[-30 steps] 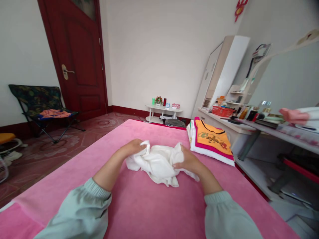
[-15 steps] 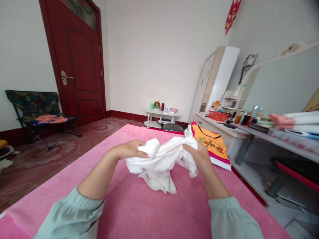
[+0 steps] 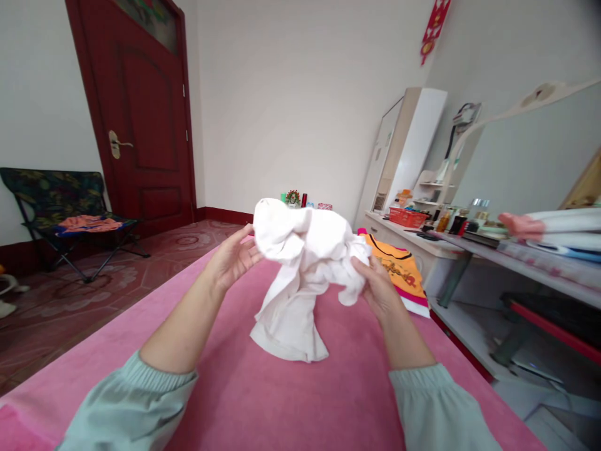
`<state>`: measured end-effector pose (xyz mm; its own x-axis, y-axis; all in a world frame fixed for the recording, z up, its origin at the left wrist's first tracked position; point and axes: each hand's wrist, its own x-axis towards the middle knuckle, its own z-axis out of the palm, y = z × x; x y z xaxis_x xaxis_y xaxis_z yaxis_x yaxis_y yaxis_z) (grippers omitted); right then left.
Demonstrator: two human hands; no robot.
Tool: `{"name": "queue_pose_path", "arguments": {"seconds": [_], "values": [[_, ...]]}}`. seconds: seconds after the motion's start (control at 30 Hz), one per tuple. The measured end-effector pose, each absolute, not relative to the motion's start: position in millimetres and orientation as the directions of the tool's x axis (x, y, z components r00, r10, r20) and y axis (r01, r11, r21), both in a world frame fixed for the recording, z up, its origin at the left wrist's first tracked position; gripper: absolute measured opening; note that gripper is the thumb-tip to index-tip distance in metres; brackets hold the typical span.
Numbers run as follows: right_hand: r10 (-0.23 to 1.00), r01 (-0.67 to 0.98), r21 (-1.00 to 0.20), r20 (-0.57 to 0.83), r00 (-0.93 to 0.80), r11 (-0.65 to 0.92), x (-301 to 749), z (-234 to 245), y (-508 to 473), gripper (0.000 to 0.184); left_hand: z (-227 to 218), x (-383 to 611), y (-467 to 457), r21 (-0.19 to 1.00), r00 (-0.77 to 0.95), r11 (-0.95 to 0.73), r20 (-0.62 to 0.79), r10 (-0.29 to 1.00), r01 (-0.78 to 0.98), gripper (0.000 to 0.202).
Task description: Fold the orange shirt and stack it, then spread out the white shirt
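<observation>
A crumpled white garment (image 3: 300, 269) hangs lifted above the pink bed cover (image 3: 282, 401), its lower end still resting on the cover. My left hand (image 3: 232, 257) grips its upper left part with the fingers curled round the cloth. My right hand (image 3: 375, 288) is closed on a bunch of the fabric at its right side. Both hands are raised in front of me, with pale green sleeves at the wrists.
A stack of folded clothes with an orange top (image 3: 399, 272) lies on the bed's right edge. A cluttered white dresser (image 3: 422, 241) and a mirror stand to the right. A folding chair (image 3: 61, 213) and a red door (image 3: 141, 113) are at the left.
Both hands have lifted the white garment up off the bed cover; it now hangs down from them instead of lying bunched on the pink cloth.
</observation>
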<state>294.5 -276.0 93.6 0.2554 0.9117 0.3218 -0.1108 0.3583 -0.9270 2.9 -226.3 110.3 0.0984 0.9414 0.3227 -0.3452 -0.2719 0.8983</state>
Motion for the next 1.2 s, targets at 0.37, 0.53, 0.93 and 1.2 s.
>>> {"name": "queue_pose_path", "arguments": {"seconds": [0.37,0.53,0.93,1.2], "values": [[0.936,0.447,-0.837,0.352,0.000,0.314,276,7,-240,0.029,4,31,-184,0.852,0.158,-0.062,-0.025,0.987,0.520,0.049],[0.859,0.690,-0.516,0.371,-0.353,0.507,239,0,-261,0.084,-6,34,-185,0.637,0.171,-0.175,0.069,0.983,0.751,0.052],[0.707,0.467,-0.762,0.623,0.336,0.449,289,46,-251,0.007,55,-3,-182,0.882,-0.480,-0.466,0.380,0.791,-0.070,0.014],[0.153,0.106,-0.324,0.678,0.719,0.940,311,119,-281,0.013,131,-7,-231,0.592,-0.607,-0.806,0.632,0.481,-0.023,0.006]]}}
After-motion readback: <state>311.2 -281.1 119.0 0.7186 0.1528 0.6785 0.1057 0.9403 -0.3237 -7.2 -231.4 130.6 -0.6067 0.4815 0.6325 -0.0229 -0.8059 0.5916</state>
